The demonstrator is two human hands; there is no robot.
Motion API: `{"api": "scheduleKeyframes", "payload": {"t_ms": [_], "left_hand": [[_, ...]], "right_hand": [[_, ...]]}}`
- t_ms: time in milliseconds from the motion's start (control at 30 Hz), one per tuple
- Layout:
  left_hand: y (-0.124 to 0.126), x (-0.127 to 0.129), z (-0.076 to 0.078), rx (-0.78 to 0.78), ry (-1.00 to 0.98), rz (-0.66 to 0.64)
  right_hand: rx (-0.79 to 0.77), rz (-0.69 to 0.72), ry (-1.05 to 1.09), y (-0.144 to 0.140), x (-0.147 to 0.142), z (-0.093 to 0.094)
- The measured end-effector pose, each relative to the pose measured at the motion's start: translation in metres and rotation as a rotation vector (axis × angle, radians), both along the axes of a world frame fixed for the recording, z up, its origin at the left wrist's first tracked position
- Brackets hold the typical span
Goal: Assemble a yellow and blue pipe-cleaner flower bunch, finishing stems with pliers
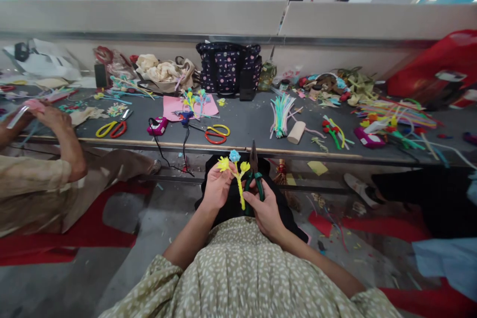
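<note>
Over my lap, my left hand (217,186) pinches the yellow bloom of a pipe-cleaner flower sprig (240,189). The sprig has a yellow stem, a blue bloom at the top and a smaller yellow tip on the right. My right hand (267,208) is closed around the green handles of needle-nose pliers (254,158), whose dark jaws point up toward the table edge. The right thumb lies close to the lower stem; whether it touches cannot be told. On the table ahead, finished flowers (192,99) lie on a pink sheet (173,108).
Scissors (216,134) and a glue gun (185,117) lie near the table edge, with more scissors (114,126) further left. Bundled pipe cleaners (281,117) stand beside a beige cylinder (296,132). A dark patterned bag (229,67) sits behind. A co-worker's hand (54,117) is at left.
</note>
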State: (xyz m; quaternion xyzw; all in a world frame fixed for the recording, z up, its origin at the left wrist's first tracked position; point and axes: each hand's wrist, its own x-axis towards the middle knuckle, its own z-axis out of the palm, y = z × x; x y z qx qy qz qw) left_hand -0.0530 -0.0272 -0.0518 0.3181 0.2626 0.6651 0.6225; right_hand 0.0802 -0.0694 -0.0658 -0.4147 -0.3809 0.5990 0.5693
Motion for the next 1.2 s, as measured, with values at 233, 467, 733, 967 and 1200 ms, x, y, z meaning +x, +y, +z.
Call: {"api": "scheduleKeyframes", "payload": {"t_ms": [233, 467, 733, 967, 1200], "left_hand": [[0.000, -0.003, -0.002, 0.097, 0.001, -0.012], [-0.001, -0.005, 0.000, 0.226, 0.052, -0.049], [-0.002, -0.006, -0.003, 0.230, 0.068, -0.075], [-0.004, -0.010, -0.002, 0.389, 0.193, -0.106], [-0.006, -0.011, 0.001, 0.495, 0.311, -0.137]], "right_hand": [[-0.025, 0.056, 0.141, 0.000, -0.001, 0.000], [-0.005, 0.038, 0.171, 0.000, -0.001, -0.001], [-0.016, 0.039, 0.171, -0.001, -0.001, 0.000], [0.012, 0.046, 0.214, 0.000, -0.001, -0.005], [0.033, 0.043, 0.181, 0.001, 0.001, -0.010]]}}
